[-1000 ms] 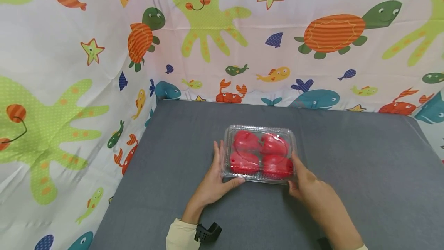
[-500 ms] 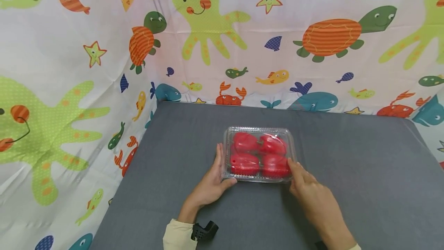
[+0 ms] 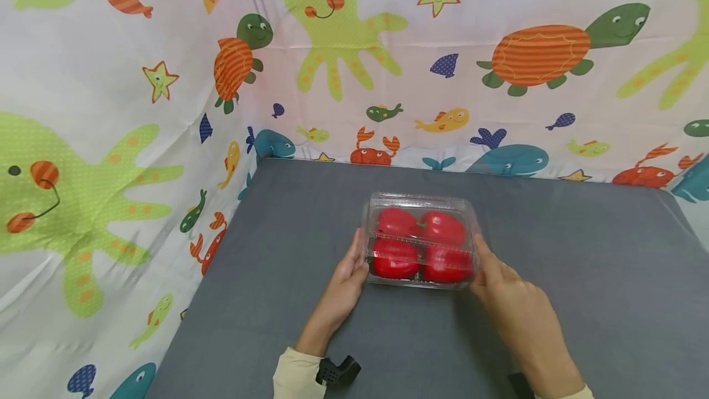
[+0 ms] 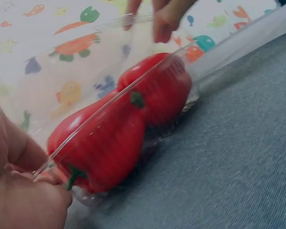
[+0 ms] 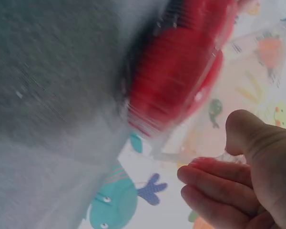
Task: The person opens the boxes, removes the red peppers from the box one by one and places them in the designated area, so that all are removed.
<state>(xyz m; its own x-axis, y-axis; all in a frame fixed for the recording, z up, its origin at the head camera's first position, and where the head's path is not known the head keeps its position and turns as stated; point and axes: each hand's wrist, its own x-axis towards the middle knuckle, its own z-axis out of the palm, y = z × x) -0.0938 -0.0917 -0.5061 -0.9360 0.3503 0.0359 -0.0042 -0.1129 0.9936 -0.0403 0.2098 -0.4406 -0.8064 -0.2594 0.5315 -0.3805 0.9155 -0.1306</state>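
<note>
A clear plastic clamshell box [image 3: 410, 284] with several red bell peppers [image 3: 396, 258] in it sits on the grey table. Its transparent lid [image 3: 418, 201] is tilted up, the front edge crossing in front of the peppers in the head view. My left hand [image 3: 336, 302] holds the box's left side, thumb at the front corner; the left wrist view has the fingers [image 4: 24, 195] around the plastic rim by a green stem. At the right side, my right hand [image 3: 517, 306] pinches the clear plastic edge between thumb [image 5: 245, 131] and forefinger. Its fingertips also appear high up in the left wrist view.
A grey cloth covers the table [image 3: 266, 233]. White fabric [image 3: 332, 122] printed with sea animals stands along the back and left edges. A black strap mount [image 3: 336, 371] sits on my left wrist.
The lid, lying flat over the peppers before, now has its front edge raised. My left thumb has shifted up the front left corner, and my right hand has moved slightly right.
</note>
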